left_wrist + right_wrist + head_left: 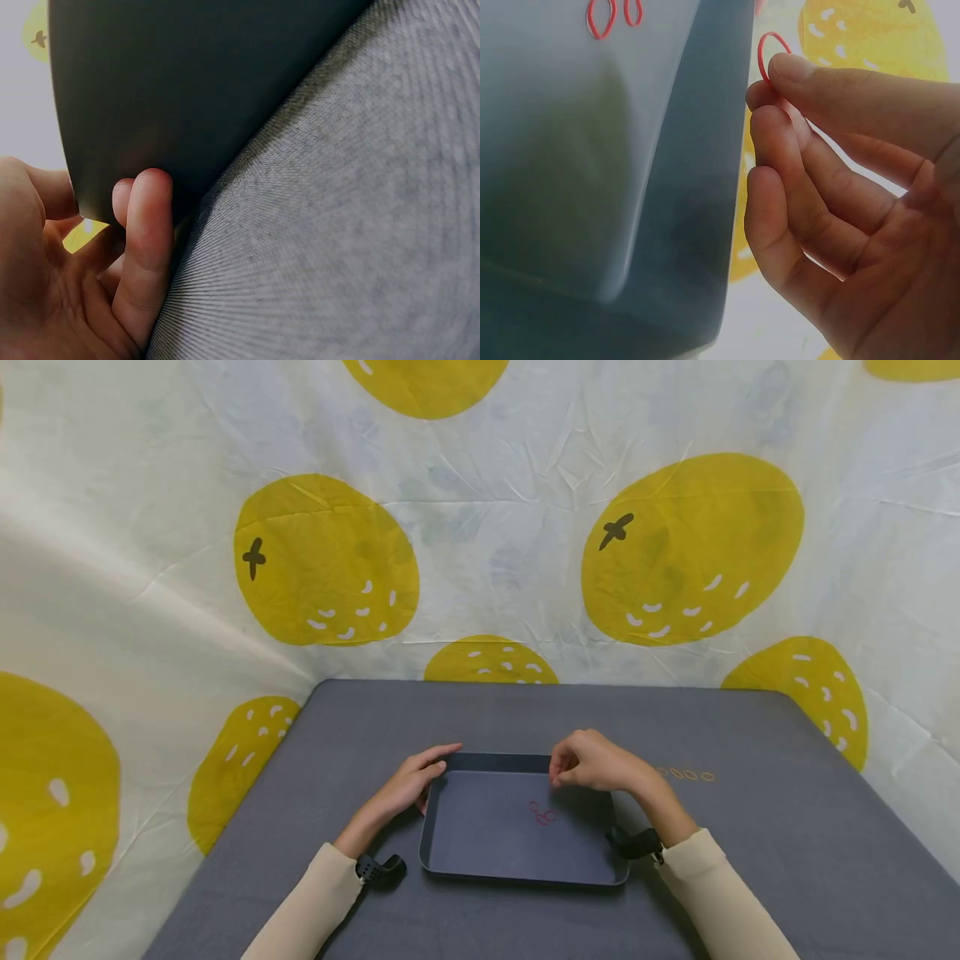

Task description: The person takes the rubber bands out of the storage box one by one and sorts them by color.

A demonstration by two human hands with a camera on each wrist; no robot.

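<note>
A dark shallow tray [517, 878] lies on the table with several small red rubber bands [542, 815] inside, right of its middle. My left hand [411, 785] holds the tray's far left corner; in the left wrist view its fingers [150, 217] lie on the outer wall, with the thumb at the rim and its tip hidden. Above the tray's far right part is my right hand [596, 762]. Its thumb and forefinger pinch one red rubber band [763, 51], raised near the rim in the right wrist view, while the other fingers curl loosely.
On the grey table [360, 718], a row of yellow-orange bands [690, 775] lies right of the tray, partly behind the right forearm. A fruit-patterned cloth [502, 560] hangs behind the table and at its sides. Each wrist wears a dark camera strap [381, 868].
</note>
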